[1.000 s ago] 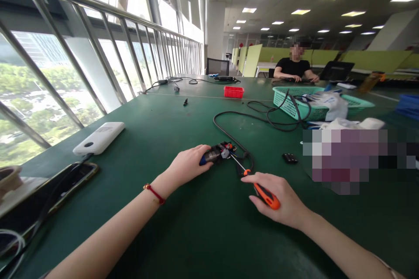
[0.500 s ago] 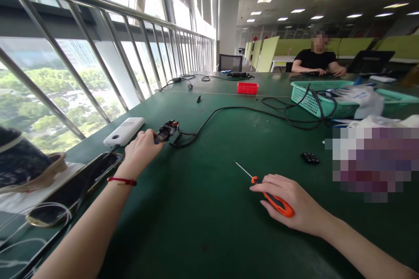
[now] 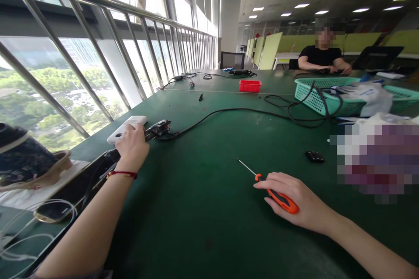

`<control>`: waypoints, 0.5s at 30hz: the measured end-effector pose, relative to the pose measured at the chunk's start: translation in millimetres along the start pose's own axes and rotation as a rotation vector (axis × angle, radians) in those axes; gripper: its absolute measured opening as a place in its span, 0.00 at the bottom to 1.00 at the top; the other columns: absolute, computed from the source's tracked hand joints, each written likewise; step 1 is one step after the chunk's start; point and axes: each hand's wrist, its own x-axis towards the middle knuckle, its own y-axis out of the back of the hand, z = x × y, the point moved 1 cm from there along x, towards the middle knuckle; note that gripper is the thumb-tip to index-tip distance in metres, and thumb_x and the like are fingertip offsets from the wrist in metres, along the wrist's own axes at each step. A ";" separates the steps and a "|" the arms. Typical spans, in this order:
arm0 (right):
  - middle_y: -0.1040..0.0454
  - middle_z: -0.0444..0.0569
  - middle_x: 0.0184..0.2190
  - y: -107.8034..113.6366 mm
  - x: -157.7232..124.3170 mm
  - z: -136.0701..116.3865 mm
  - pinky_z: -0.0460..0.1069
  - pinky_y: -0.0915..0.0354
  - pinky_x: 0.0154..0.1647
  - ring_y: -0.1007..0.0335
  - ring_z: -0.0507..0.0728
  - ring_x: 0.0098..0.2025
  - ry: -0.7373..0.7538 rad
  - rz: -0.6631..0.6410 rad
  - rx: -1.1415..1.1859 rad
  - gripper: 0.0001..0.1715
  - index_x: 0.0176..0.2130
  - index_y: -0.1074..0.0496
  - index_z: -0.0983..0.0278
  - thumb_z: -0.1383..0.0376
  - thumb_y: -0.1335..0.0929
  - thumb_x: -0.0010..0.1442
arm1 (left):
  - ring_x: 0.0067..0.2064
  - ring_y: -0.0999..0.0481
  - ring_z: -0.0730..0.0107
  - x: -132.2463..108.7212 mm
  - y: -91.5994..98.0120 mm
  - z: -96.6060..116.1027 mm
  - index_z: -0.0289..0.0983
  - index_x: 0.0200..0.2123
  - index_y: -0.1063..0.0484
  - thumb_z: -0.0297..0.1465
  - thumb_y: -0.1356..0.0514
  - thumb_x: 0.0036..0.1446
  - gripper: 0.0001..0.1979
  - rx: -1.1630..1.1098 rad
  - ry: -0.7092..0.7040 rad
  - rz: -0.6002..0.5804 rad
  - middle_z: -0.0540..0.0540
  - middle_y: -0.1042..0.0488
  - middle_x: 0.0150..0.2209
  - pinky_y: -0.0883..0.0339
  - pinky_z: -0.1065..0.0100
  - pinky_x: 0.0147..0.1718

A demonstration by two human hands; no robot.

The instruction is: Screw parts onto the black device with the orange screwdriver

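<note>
At the left of the head view, my left hand [image 3: 132, 144] is closed round a long black corded device [image 3: 159, 128], whose far end shows bare inner parts; its exact kind I cannot make out. A black cable [image 3: 222, 110] runs from that end across the table. My right hand [image 3: 293, 200] rests on the table with its fingers round an orange and black screwdriver [image 3: 284, 202]. The thin shaft points away to the left, its tip apart from the device. A small black piece [image 3: 314, 156] lies beyond my right hand.
Beside my left hand are a white power bank [image 3: 139, 119] and a phone [image 3: 54, 210] with white cords. Farther back stand a red box [image 3: 250, 86] and a green basket [image 3: 314, 98] with bags. Across the table sits another person [image 3: 321, 56]. A metal railing [image 3: 98, 43] lines the left.
My left hand has drawn the device back to the left and turned it, so it now lies more lengthwise under the hand. My right hand keeps its hold on the screwdriver.
</note>
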 end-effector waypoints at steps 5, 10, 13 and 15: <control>0.25 0.46 0.40 -2.0 0.6 1.6 0.53 0.31 0.45 0.28 0.56 0.43 0.038 0.085 0.003 0.16 0.47 0.31 0.56 0.64 0.36 0.58 | 0.43 0.29 0.48 -2.8 15.3 -4.5 0.33 0.44 0.38 0.28 0.48 0.52 0.14 -0.019 0.017 0.191 0.35 0.35 0.45 0.35 0.59 0.34; 0.27 0.45 0.35 -1.5 4.4 7.1 0.48 0.30 0.38 0.28 0.52 0.35 -0.043 0.242 0.100 0.15 0.47 0.33 0.57 0.64 0.37 0.59 | 0.39 0.28 0.54 -17.4 31.1 17.5 0.36 0.46 0.38 0.30 0.48 0.55 0.14 -0.159 -0.135 0.409 0.39 0.35 0.45 0.38 0.65 0.26; 0.26 0.47 0.37 -1.8 3.9 14.1 0.48 0.29 0.38 0.26 0.54 0.37 -0.195 0.398 0.186 0.18 0.48 0.37 0.59 0.61 0.35 0.58 | 0.39 0.28 0.60 -35.8 25.2 52.6 0.37 0.45 0.39 0.30 0.46 0.54 0.14 -0.348 -0.418 0.390 0.42 0.33 0.43 0.37 0.67 0.28; 0.26 0.49 0.39 -2.6 3.5 18.6 0.50 0.29 0.41 0.26 0.56 0.40 -0.271 0.483 0.217 0.19 0.48 0.38 0.59 0.59 0.35 0.57 | 0.39 0.27 0.63 -50.4 15.4 80.8 0.37 0.44 0.38 0.29 0.45 0.54 0.13 -0.426 -0.679 0.338 0.44 0.30 0.41 0.35 0.66 0.36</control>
